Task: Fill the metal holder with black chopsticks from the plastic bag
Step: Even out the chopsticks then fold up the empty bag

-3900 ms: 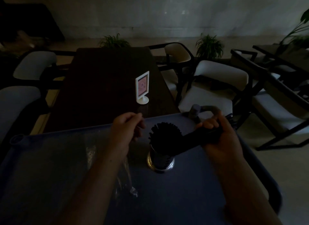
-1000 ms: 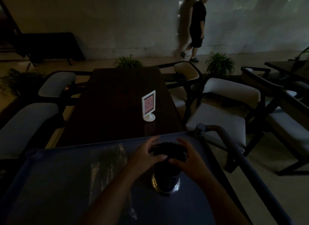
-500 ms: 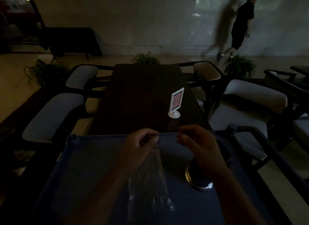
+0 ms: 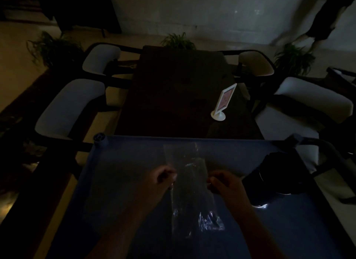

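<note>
A: Hands?
B: Left hand [image 4: 160, 178] and right hand [image 4: 224, 184] are each pinching a side edge of the clear plastic bag [image 4: 189, 191], over the blue worktop [image 4: 119, 181].
A: Holder?
B: Metal holder [image 4: 269, 183] is sitting right of the bag, packed with black chopsticks [image 4: 277, 164].

Blue cart top [image 4: 123, 181] — plastic bag [image 4: 192, 197], metal holder [image 4: 269, 183]

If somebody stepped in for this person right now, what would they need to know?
Left hand and right hand each pinch one side of the clear plastic bag, which lies on the blue cart top.
The metal holder stands to the right, packed with dark chopsticks.
Done: the holder looks full.
Left: too dim to tell whether chopsticks remain in the bag, so check it, then clear it away.
</note>
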### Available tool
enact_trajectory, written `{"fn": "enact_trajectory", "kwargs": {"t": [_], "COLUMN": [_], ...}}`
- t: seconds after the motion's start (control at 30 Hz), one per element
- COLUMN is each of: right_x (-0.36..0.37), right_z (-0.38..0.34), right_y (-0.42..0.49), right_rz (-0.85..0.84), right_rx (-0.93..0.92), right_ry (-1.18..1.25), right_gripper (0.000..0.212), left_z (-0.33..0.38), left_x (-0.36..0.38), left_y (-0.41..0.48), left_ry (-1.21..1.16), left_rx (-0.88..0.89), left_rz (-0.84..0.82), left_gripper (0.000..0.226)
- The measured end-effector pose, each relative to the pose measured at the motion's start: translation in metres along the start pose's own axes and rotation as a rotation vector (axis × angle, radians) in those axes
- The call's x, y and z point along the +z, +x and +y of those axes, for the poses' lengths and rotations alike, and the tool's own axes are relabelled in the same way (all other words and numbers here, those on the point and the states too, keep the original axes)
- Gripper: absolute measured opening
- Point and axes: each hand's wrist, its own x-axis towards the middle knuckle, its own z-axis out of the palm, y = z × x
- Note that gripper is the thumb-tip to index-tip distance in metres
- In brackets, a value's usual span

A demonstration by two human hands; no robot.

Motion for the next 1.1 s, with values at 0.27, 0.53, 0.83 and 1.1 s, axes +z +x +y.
{"fn": "enact_trajectory", "kwargs": {"t": [0.27,0.53,0.83,1.1], "right_x": [-0.004,-0.003,0.023,-0.030], "right_z": [0.042,0.065,0.019,-0.072], "right_y": [0.027,0.042,0.040,0.010], "right_rz": [-0.116,0.068,-0.086,-0.116], "right_rx": [0.107,0.260,0.377,0.119], "right_ry": [-0.331,-0.498,0.151,0.295], "right_gripper": [0.009,0.019,0.007,0.010], "left_z": [-0.041,-0.057,-0.003,0.072], "left_x": [0.019,0.026,0.059,0.003], "left_y": [0.010,0.015,0.024,-0.006], "left_ry": [0.401,0.611,-0.160,-0.210], "left_rx": [-0.139,-0.392,-0.504,-0.123], "left_rz": [0.024,0.181,0.246,0.191], "left_gripper": [0.010,0.035,0.007,0.009]}}
